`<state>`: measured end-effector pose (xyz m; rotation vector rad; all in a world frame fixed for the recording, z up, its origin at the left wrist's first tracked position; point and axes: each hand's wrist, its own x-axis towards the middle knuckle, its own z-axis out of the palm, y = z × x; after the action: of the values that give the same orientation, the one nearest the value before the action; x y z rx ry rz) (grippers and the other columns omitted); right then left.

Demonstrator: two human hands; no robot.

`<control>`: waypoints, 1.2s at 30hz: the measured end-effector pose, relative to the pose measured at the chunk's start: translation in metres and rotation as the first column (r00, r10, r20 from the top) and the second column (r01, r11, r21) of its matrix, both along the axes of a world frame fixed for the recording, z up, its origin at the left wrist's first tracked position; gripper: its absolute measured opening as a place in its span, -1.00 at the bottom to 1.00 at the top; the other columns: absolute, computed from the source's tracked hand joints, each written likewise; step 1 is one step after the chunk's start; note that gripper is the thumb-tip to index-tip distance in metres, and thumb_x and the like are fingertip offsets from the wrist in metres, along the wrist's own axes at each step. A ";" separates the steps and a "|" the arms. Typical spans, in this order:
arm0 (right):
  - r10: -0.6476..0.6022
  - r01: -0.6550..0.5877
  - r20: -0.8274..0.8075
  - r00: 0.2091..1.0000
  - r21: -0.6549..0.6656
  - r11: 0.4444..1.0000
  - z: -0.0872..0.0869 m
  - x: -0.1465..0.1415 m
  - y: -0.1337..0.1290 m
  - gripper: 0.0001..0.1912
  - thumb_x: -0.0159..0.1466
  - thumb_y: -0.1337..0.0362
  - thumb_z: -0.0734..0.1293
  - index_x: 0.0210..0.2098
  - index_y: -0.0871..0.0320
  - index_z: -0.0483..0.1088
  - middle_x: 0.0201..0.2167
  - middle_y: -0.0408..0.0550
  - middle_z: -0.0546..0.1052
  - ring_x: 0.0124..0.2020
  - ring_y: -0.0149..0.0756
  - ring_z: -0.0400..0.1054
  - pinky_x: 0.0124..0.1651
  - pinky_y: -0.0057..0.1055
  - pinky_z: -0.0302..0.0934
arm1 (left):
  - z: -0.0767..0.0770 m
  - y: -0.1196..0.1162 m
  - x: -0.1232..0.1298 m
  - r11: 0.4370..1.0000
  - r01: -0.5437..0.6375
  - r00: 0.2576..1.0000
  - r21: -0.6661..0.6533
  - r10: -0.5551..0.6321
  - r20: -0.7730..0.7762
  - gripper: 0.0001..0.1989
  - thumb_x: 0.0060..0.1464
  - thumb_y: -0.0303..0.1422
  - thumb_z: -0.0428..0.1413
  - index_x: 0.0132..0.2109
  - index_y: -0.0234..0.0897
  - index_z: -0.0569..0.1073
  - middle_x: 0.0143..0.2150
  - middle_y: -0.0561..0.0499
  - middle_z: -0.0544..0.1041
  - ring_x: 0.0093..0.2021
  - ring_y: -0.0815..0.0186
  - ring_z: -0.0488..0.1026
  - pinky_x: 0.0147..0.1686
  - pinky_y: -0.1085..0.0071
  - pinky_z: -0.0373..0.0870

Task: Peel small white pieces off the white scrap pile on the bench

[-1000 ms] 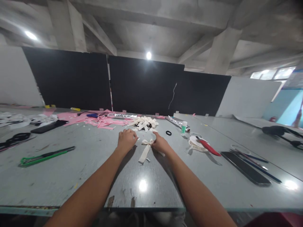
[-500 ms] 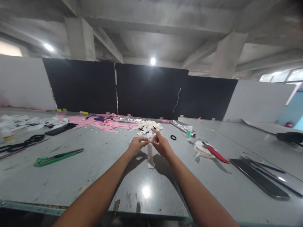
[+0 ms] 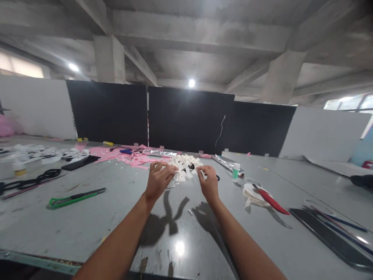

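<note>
Here I see both hands raised above the grey table, out toward its far edge. My left hand has its fingers curled in and pinched on a cream ribbon bow; my right hand has thumb and forefinger closed near the bow's other side, though I cannot tell for sure that they grip it. The bow hangs in the air between the two hands, clear of the table, and their shadows fall on the surface below. Just behind it, close to the far edge, lies a heap of similar cream bows. Left of that heap, pink paper scraps are spread along the far edge. A green-handled cutter lies well to the left, toward the near edge, and black scissors sit farther left. To the right stand a small green-capped bottle, a white ribbon roll with a red-handled tool resting on it, and a dark flat phone near the right near corner.
</note>
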<state>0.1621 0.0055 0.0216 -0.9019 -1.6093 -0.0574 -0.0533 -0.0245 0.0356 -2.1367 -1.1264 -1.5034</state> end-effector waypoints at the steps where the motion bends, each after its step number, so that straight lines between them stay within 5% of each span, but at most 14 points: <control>1: 0.009 -0.009 0.007 1.000 0.012 1.000 0.002 0.000 -0.002 -0.82 0.30 0.25 0.21 -0.27 0.14 0.44 -0.29 -0.01 0.46 -0.20 -0.21 0.28 -0.10 -0.28 0.18 | 0.000 -0.001 0.000 0.999 -0.007 1.000 0.033 0.007 -0.006 -0.78 0.18 -0.30 0.03 -0.43 -0.16 0.46 -0.21 0.07 0.62 -0.11 0.23 0.41 0.15 0.17 -0.05; 11: 0.030 -0.030 -0.014 0.999 -0.016 0.999 -0.001 -0.002 -0.002 -0.84 0.27 0.25 0.24 -0.23 0.13 0.44 -0.32 -0.05 0.50 -0.36 -0.29 0.28 -0.22 -0.35 0.20 | 0.004 -0.005 0.006 0.999 0.009 0.996 0.037 -0.013 0.094 -0.87 0.13 -0.26 0.08 -0.27 -0.17 0.50 -0.30 0.01 0.57 -0.17 0.22 0.42 0.07 0.22 0.09; 16: 0.051 -0.054 -0.056 0.997 -0.051 0.997 -0.002 -0.004 -0.006 -0.72 0.25 0.25 0.26 -0.06 0.14 0.38 -0.36 -0.09 0.46 -0.37 -0.31 0.26 -0.23 -0.37 0.20 | -0.005 0.008 0.012 0.982 0.122 0.953 -0.146 -0.075 0.292 -0.85 0.07 -0.27 0.09 -0.27 -0.22 0.49 -0.22 -0.02 0.55 -0.14 0.22 0.41 -0.03 0.31 0.22; 21: 0.052 -0.052 -0.010 0.999 -0.002 0.999 0.003 -0.004 -0.012 -0.85 0.27 0.22 0.26 -0.28 0.14 0.43 -0.35 -0.05 0.46 -0.31 -0.26 0.28 -0.17 -0.32 0.19 | -0.020 0.024 0.022 0.831 0.342 0.821 -0.439 -0.038 0.569 -0.74 -0.07 -0.16 0.14 -0.37 -0.29 0.43 -0.41 0.05 0.48 -0.34 0.28 0.41 -0.29 0.42 0.29; 28: 0.120 -0.129 0.201 0.972 0.033 0.991 0.005 -0.012 -0.015 -0.80 0.32 0.28 0.23 -0.24 0.07 0.51 -0.35 -0.05 0.46 -0.23 -0.22 0.26 -0.10 -0.29 0.17 | -0.021 0.023 0.030 0.590 0.632 0.653 -0.502 -0.056 0.755 -0.55 -0.25 -0.14 0.26 -0.25 -0.37 0.44 -0.58 0.13 0.35 -0.56 0.43 0.28 -0.47 0.48 0.20; 31: 0.137 -0.148 0.269 0.953 0.018 0.989 0.003 -0.011 -0.014 -0.76 0.33 0.31 0.20 -0.14 0.07 0.49 -0.31 -0.04 0.46 -0.21 -0.21 0.26 -0.07 -0.27 0.14 | -0.023 0.023 0.030 0.567 0.639 0.662 -0.520 -0.060 0.748 -0.49 -0.29 -0.11 0.27 -0.24 -0.43 0.47 -0.60 0.12 0.33 -0.59 0.44 0.25 -0.50 0.48 0.18; 36: 0.239 -0.227 0.223 0.945 -0.079 0.971 0.000 -0.013 -0.013 -0.72 0.26 0.35 0.26 -0.03 0.14 0.34 -0.35 -0.08 0.46 -0.24 -0.25 0.29 -0.08 -0.32 0.16 | -0.023 0.019 0.031 0.609 0.567 0.755 -0.554 -0.117 0.645 -0.56 -0.25 -0.10 0.23 -0.36 -0.45 0.52 -0.62 0.08 0.34 -0.58 0.42 0.24 -0.52 0.47 0.14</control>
<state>0.1494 -0.0077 0.0221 -0.7590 -1.9340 0.0478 -0.0224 -0.0053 0.0129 -2.6345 -1.8349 -2.2657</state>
